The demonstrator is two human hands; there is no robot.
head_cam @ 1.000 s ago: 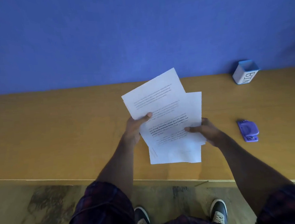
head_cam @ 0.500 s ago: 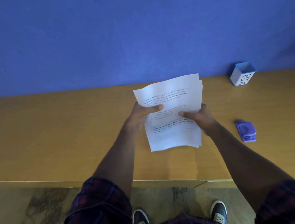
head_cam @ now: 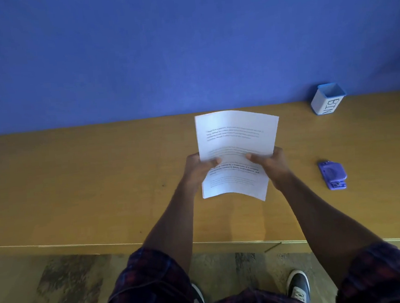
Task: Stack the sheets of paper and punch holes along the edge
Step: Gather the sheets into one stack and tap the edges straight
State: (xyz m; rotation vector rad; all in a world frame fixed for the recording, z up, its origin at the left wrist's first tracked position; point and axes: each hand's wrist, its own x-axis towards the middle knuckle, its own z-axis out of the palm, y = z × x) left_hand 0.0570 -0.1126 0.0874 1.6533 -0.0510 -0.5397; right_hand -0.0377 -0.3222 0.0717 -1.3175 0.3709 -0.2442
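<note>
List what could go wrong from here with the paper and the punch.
1. The sheets of paper are bowed and held in the air by the left hand and right hand; the edges may slip out of line.
2. The hole punch lies off to the right; reaching for it leaves one hand on the stack, which could fan apart.

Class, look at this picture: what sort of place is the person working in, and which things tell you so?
Probably an office or study desk. A long wooden desk stands against a blue wall; on it lie a purple hole punch and a small tub marked BIN, while both hands hold printed sheets of paper.
</note>
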